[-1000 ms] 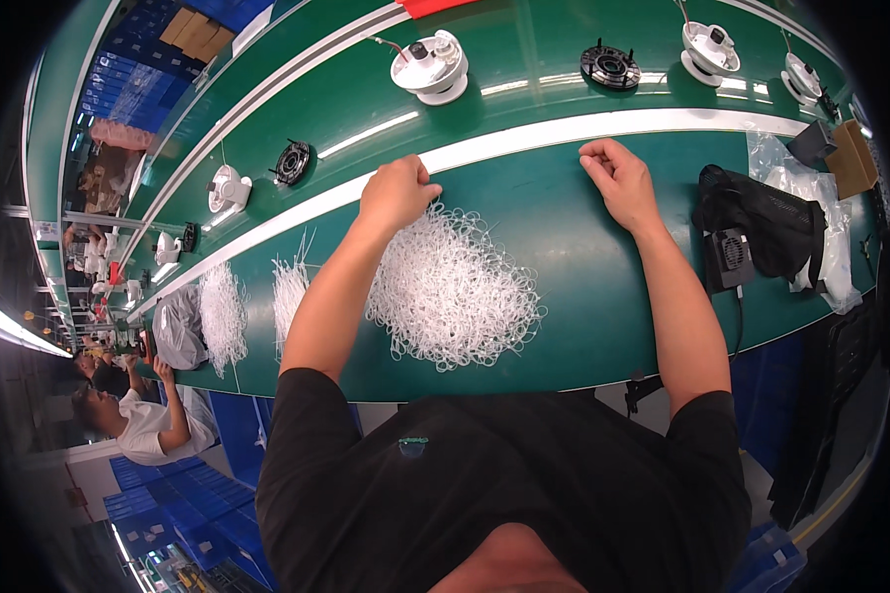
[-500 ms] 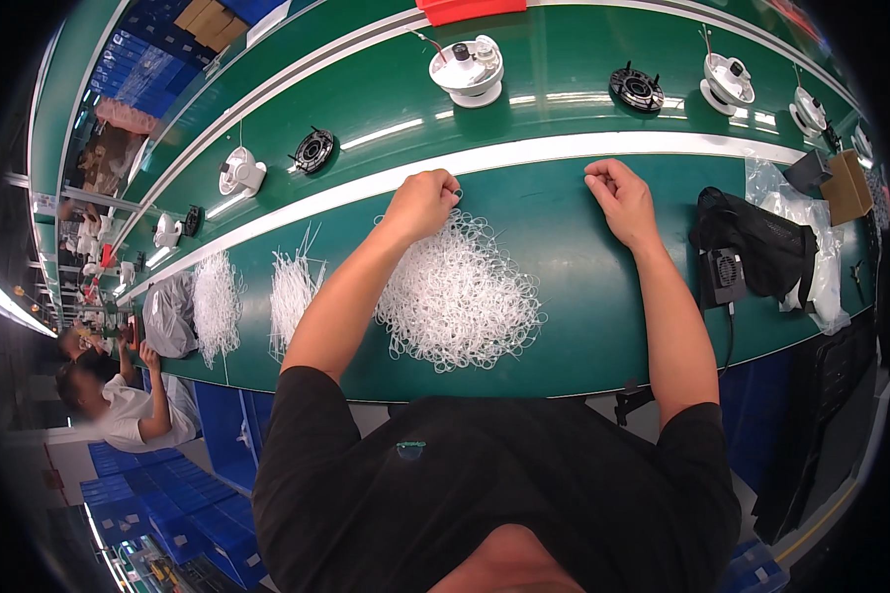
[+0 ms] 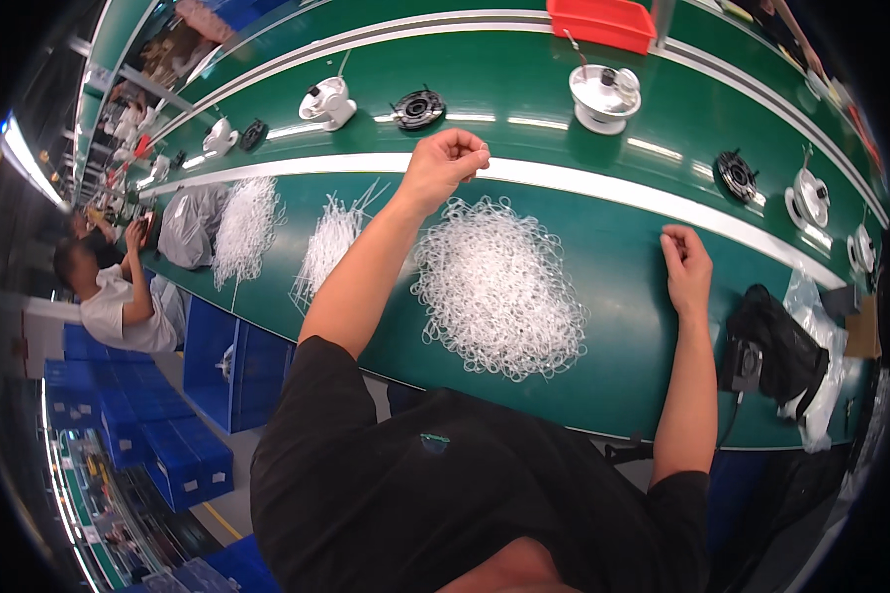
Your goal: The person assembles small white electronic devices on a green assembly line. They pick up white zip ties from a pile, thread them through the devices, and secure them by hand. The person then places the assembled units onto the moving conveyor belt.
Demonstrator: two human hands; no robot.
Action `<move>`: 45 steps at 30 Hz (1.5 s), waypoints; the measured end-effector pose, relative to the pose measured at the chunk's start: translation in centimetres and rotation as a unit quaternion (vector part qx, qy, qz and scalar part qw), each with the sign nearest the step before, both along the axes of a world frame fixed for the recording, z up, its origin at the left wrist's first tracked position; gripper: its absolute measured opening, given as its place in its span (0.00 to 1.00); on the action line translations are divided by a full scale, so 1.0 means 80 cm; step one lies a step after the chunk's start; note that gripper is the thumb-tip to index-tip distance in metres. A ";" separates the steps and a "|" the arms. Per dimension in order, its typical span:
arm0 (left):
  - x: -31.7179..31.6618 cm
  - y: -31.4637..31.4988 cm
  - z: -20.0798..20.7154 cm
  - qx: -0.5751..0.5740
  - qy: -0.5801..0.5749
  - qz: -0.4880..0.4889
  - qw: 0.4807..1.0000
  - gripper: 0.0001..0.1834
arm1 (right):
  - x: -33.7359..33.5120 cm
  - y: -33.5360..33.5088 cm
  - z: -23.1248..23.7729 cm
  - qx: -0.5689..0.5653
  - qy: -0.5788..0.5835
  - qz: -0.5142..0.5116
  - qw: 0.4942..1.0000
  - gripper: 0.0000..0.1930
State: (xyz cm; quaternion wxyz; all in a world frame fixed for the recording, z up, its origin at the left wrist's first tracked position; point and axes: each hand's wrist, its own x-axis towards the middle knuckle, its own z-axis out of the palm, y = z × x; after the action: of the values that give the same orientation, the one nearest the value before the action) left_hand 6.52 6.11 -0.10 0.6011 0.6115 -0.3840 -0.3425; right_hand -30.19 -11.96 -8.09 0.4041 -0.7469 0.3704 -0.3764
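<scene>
The left hand point(image 3: 445, 170) is curled, its hold unclear, near a broad, rounded heap of thin, tangled, shiny white loops point(image 3: 499, 292) on the smooth green tabletop point(image 3: 623, 326); the right hand point(image 3: 690, 275) curls loosely, contents indiscernible.

Table point(image 3: 623, 336) seen in green, its far edge bordered by a white strip point(image 3: 583, 184). Loop pile point(image 3: 499, 287), mid-table, noted white throughout; smaller heaps point(image 3: 247, 227) toward the left end likewise white. Black shown by bag point(image 3: 779, 341) near the right end. Beyond the far edge, red shown by tray point(image 3: 603, 40).
</scene>
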 end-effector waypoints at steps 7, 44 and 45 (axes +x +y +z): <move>0.113 0.062 0.000 -0.128 0.112 0.205 0.964 0.06 | 0.009 0.009 0.010 -0.015 0.036 -0.012 0.999 0.07; -0.102 -0.024 0.031 0.041 0.124 -0.066 0.989 0.16 | 0.073 0.076 0.118 0.060 -0.151 0.160 0.974 0.38; -0.120 -0.026 0.025 0.050 0.124 -0.080 0.988 0.16 | 0.063 0.071 0.115 0.064 -0.148 0.161 0.974 0.36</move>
State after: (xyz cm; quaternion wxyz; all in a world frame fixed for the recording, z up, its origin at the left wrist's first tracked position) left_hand -3.10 4.02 1.93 0.5831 0.5610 -0.3367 -0.4815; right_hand -25.18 -6.26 1.15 0.5567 -0.7051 0.2050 -0.3885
